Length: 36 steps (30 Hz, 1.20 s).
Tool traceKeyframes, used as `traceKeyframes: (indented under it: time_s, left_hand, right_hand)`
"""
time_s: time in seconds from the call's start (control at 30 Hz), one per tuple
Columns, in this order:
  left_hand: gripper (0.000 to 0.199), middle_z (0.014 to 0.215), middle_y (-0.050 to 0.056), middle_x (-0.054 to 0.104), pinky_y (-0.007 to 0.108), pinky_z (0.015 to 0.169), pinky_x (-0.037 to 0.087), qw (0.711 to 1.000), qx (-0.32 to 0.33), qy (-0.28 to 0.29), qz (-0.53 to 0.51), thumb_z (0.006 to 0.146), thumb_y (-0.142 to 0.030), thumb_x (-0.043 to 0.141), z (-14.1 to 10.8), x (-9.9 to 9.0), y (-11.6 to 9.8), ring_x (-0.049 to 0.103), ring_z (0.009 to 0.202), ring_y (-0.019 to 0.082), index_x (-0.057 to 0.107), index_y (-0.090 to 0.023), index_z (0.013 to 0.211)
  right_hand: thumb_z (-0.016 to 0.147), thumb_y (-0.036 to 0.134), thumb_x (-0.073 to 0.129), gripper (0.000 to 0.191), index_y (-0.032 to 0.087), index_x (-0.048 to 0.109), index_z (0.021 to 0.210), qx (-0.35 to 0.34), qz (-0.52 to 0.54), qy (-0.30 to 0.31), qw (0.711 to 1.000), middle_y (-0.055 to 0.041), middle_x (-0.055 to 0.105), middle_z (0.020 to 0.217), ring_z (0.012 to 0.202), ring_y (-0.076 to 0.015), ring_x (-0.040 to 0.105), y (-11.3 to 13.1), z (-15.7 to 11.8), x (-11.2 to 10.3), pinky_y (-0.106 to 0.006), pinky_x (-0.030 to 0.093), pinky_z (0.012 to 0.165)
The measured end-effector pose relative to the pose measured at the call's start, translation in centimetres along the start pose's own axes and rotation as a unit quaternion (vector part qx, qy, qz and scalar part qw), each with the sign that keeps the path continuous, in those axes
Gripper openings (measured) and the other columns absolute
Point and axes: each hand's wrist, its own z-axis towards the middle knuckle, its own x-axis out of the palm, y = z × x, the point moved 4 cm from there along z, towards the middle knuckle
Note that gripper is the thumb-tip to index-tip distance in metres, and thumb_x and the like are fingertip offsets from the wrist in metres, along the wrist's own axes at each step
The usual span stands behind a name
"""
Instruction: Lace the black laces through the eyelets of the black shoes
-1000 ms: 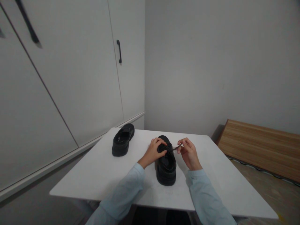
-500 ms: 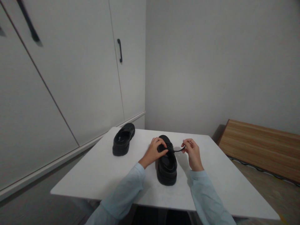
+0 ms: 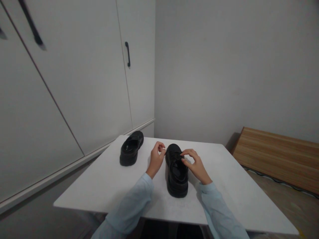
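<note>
A black shoe (image 3: 177, 181) stands upright near the middle of a white table (image 3: 104, 186), its heel toward me and dark lacing across its upper. Just left of its front part is my left hand (image 3: 156, 158), thumb and fingers pinched together; whatever lies between the fingertips is too small to make out. My right hand (image 3: 195, 165) reaches in from the right, its thumb and fingers at the lacing, a small gap between them. What these fingertips may hold is unclear.
A second black shoe (image 3: 129, 153) rests at the table's back left. White cabinet doors (image 3: 99, 83) with dark handles line the left side. A wooden board (image 3: 276, 156) lies beyond the table's right edge.
My left hand has moved off the lacing to the shoe's left side. My right hand has come in left to the shoe's upper, and the lace stretched out to the right no longer shows.
</note>
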Motion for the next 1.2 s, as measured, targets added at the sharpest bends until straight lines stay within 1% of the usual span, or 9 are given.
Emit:
traceKeyframes:
  time_s: [0.07,0.1,0.17,0.33,0.47,0.53,0.73,0.97,1.2]
  left_hand:
    - [0.003,0.076,0.000,0.050,0.028,0.073,0.041,0.998,0.019,-0.043,0.042,0.080,-0.018,0.045,0.0,-0.7,-0.4,0.049,0.076,0.015,0.048,-0.020,0.078]
    - [0.002,0.078,0.001,0.051,0.029,0.075,0.041,0.997,0.037,-0.039,0.056,0.080,-0.020,0.048,0.0,-0.7,-0.8,0.050,0.078,0.016,0.049,-0.020,0.078]
    - [0.005,0.082,0.002,0.055,0.031,0.081,0.041,0.994,0.073,0.003,0.079,0.079,-0.023,0.054,-0.1,-0.4,-1.5,0.051,0.085,0.018,0.052,-0.020,0.077]
    - [0.019,0.091,0.003,0.062,0.036,0.090,0.036,0.972,0.124,0.153,0.129,0.073,-0.036,0.069,-0.9,1.5,-2.4,0.051,0.096,0.022,0.062,-0.022,0.083]
    - [0.028,0.092,0.003,0.063,0.038,0.089,0.034,0.959,0.124,0.200,0.161,0.068,-0.043,0.073,-1.4,2.3,-1.8,0.051,0.096,0.023,0.063,-0.023,0.086]
    - [0.028,0.092,0.003,0.063,0.037,0.086,0.036,0.959,0.111,0.204,0.163,0.068,-0.041,0.073,-1.4,2.5,-1.4,0.051,0.095,0.023,0.063,-0.022,0.085]
    - [0.014,0.090,0.001,0.061,0.033,0.080,0.038,0.963,0.090,0.204,0.150,0.072,-0.023,0.068,-1.4,2.8,-0.9,0.052,0.091,0.021,0.060,-0.021,0.083]
    - [0.011,0.087,0.001,0.058,0.034,0.080,0.037,0.959,0.103,0.195,0.176,0.073,-0.020,0.062,-1.7,3.0,-1.4,0.050,0.090,0.020,0.055,-0.021,0.081]
    - [0.008,0.088,0.002,0.055,0.033,0.078,0.039,0.961,0.105,0.203,0.157,0.075,-0.019,0.058,-1.7,3.2,-1.2,0.048,0.090,0.021,0.052,-0.020,0.079]
  right_hand:
    - [0.076,0.026,0.063,0.013,0.025,0.065,0.089,-0.004,0.008,0.007,1.000,-0.0048,0.060,0.098,0.099,-0.0241,0.053,0.1,0.0,0.2,-0.041,0.038,0.090]
    - [0.077,0.026,0.063,0.013,0.025,0.065,0.089,-0.002,0.011,0.010,1.000,-0.0047,0.060,0.097,0.099,-0.0238,0.053,0.1,0.0,0.3,-0.041,0.039,0.090]
    - [0.078,0.026,0.062,0.011,0.025,0.065,0.088,0.003,0.018,0.014,1.000,-0.0045,0.060,0.096,0.098,-0.0231,0.054,0.1,0.0,0.5,-0.040,0.040,0.089]
    - [0.086,0.029,0.053,0.013,0.023,0.065,0.086,0.019,0.051,0.021,0.998,-0.0053,0.060,0.095,0.096,-0.0211,0.055,0.3,0.1,0.9,-0.037,0.043,0.086]
    - [0.085,0.028,0.054,0.013,0.022,0.065,0.086,0.033,0.055,0.023,0.998,-0.0054,0.060,0.096,0.095,-0.0205,0.056,0.0,0.1,0.9,-0.035,0.045,0.081]
    - [0.083,0.026,0.055,0.011,0.022,0.065,0.087,0.037,0.048,0.027,0.998,-0.0051,0.060,0.095,0.095,-0.0205,0.056,-0.1,0.0,1.0,-0.034,0.045,0.079]
    - [0.077,0.020,0.058,0.014,0.022,0.064,0.089,0.038,0.034,0.035,0.998,-0.0043,0.059,0.098,0.097,-0.0209,0.055,0.2,0.0,1.0,-0.034,0.044,0.080]
    - [0.072,0.015,0.057,0.017,0.021,0.061,0.087,0.030,0.010,0.036,0.999,-0.0041,0.058,0.095,0.095,-0.0216,0.053,0.3,0.1,1.1,-0.035,0.043,0.079]
    - [0.070,0.012,0.058,0.015,0.021,0.058,0.082,0.007,-0.039,0.017,0.999,-0.0041,0.055,0.089,0.091,-0.0222,0.051,0.6,0.2,1.5,-0.037,0.041,0.080]
